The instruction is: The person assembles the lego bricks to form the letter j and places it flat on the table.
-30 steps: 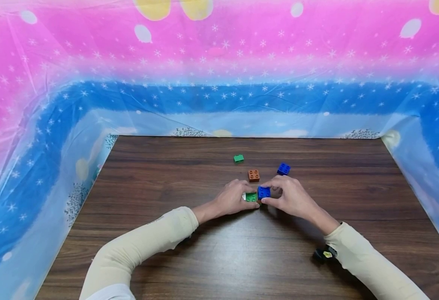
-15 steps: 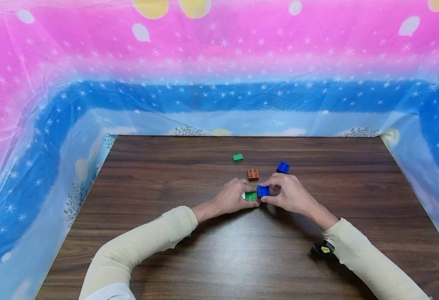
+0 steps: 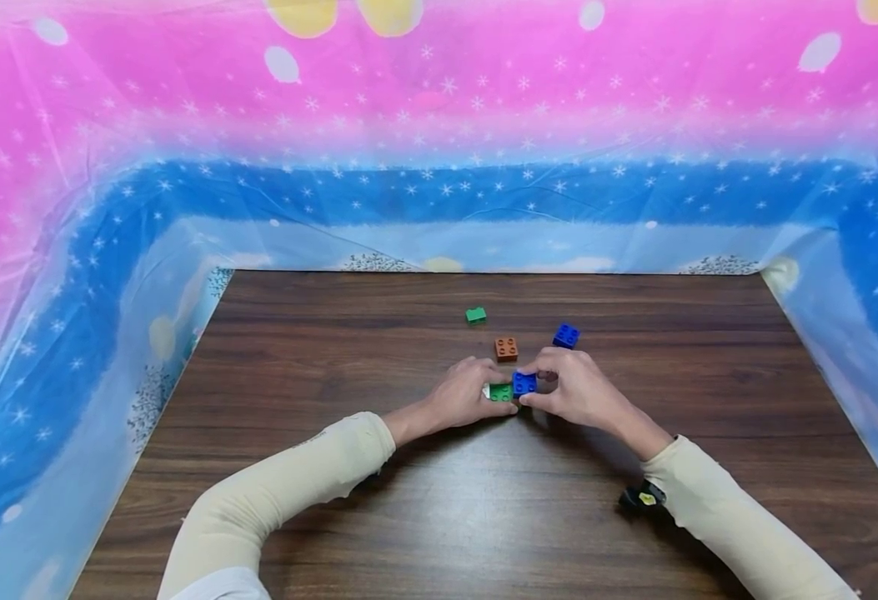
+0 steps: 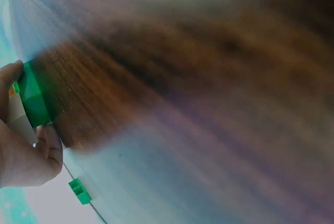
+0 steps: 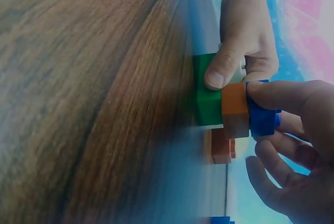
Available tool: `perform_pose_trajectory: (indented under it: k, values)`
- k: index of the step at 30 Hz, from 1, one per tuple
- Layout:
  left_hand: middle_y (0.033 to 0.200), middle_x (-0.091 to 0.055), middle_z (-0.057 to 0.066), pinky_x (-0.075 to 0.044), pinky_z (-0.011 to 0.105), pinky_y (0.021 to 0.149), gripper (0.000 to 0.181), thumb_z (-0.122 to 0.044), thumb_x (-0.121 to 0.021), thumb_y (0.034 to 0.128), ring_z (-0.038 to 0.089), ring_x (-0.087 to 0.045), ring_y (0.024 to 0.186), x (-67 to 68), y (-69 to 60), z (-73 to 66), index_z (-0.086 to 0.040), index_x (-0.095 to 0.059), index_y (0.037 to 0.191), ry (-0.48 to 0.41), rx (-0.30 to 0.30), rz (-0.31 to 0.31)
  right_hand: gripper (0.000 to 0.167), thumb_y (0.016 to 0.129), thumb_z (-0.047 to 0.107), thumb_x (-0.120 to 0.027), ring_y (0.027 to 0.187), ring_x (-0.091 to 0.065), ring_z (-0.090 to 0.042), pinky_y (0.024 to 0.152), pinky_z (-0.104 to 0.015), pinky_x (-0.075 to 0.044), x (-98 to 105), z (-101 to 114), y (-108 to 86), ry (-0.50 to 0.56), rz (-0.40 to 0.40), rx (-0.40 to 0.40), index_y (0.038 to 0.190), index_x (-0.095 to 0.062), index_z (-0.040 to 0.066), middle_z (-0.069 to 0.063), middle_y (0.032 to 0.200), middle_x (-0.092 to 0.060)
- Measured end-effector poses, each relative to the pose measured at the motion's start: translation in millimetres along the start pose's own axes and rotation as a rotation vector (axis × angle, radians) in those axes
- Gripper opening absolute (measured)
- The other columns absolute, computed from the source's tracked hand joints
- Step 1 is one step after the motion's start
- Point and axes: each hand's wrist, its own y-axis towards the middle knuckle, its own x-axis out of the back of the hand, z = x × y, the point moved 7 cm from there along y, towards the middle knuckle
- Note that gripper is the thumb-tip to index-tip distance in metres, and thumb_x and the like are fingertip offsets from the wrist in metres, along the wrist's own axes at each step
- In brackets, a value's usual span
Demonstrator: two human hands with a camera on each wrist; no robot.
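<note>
The left hand point(image 3: 464, 393) grips a green brick point(image 3: 500, 392) and a white piece beside it, thumb on the near side. An orange brick point(image 5: 235, 110) sits on the green one in the right wrist view, and a blue brick point(image 5: 262, 115) lies against the orange one's top. Thumb and fingers of the right hand point(image 3: 584, 396) pinch this blue brick. Whether blue and orange are fully pressed together I cannot tell. In the left wrist view the left hand point(image 4: 26, 145) holds the green brick point(image 4: 35, 96) and a white piece point(image 4: 20, 119).
On the brown table point(image 3: 378, 333), beyond the hands, lie a small green brick point(image 3: 475, 315), an orange brick point(image 3: 506, 349) and a second blue brick point(image 3: 566, 335) close to the right hand's fingers. A patterned cloth point(image 3: 439, 192) stands behind the table's far edge.
The right hand and its blue brick have shifted slightly left, towards the left hand, and the orange under the blue brick no longer shows in the head view. The left hand keeps its grip.
</note>
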Motion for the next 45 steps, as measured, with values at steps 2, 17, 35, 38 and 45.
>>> perform_pose_trajectory:
  k: [2, 17, 35, 38, 45]
  values:
    - [0.115, -0.073, 0.003, -0.040, 0.026, 0.072, 0.050, -0.042, -0.077, 0.0910, 0.014, -0.058, 0.090, 0.3, -0.1, 0.0, -0.013, -0.071, 0.131, 0.009, -0.002, 0.003, 0.039, 0.083, 0.028, -0.087, 0.076, -0.058, -0.012, 0.065, -0.029, -0.047, -1.3, 1.2, 0.0, -0.018, 0.005, 0.003, 0.117, -0.078, 0.010, 0.004, 0.096, -0.068]
    - [0.114, -0.073, 0.002, -0.039, 0.026, 0.070, 0.049, -0.041, -0.077, 0.0913, 0.012, -0.057, 0.086, 0.9, 0.9, -2.8, -0.013, -0.071, 0.131, 0.003, -0.010, 0.025, 0.035, 0.084, 0.027, -0.087, 0.080, -0.056, -0.013, 0.070, -0.034, -0.048, -2.1, 4.1, -3.9, -0.074, -0.025, 0.015, 0.113, -0.078, 0.011, 0.001, 0.101, -0.069]
    - [0.115, -0.072, 0.002, -0.040, 0.028, 0.074, 0.050, -0.042, -0.077, 0.0910, 0.015, -0.058, 0.091, 1.0, 2.5, -1.8, -0.013, -0.071, 0.132, 0.004, 0.002, 0.027, 0.036, 0.083, 0.027, -0.087, 0.080, -0.057, -0.013, 0.068, -0.032, -0.048, 0.4, 5.2, -3.2, -0.065, -0.028, 0.018, 0.113, -0.078, 0.011, 0.000, 0.102, -0.070]
    - [0.115, -0.072, 0.002, -0.039, 0.028, 0.073, 0.050, -0.041, -0.078, 0.0907, 0.014, -0.057, 0.090, 0.8, 3.0, -1.7, -0.014, -0.071, 0.132, 0.005, -0.004, 0.026, 0.036, 0.083, 0.028, -0.087, 0.079, -0.056, -0.012, 0.068, -0.031, -0.047, 0.6, 5.6, -2.6, -0.069, -0.021, 0.016, 0.113, -0.079, 0.011, 0.001, 0.101, -0.070]
    - [0.110, -0.073, 0.000, -0.038, 0.027, 0.072, 0.048, -0.041, -0.078, 0.0904, 0.011, -0.055, 0.084, -0.6, 3.2, -1.3, -0.015, -0.072, 0.130, 0.008, -0.012, 0.024, 0.037, 0.082, 0.029, -0.088, 0.082, -0.058, -0.013, 0.070, -0.034, -0.049, -0.8, 3.5, -2.0, -0.071, -0.019, 0.004, 0.113, -0.079, 0.011, 0.001, 0.102, -0.071]
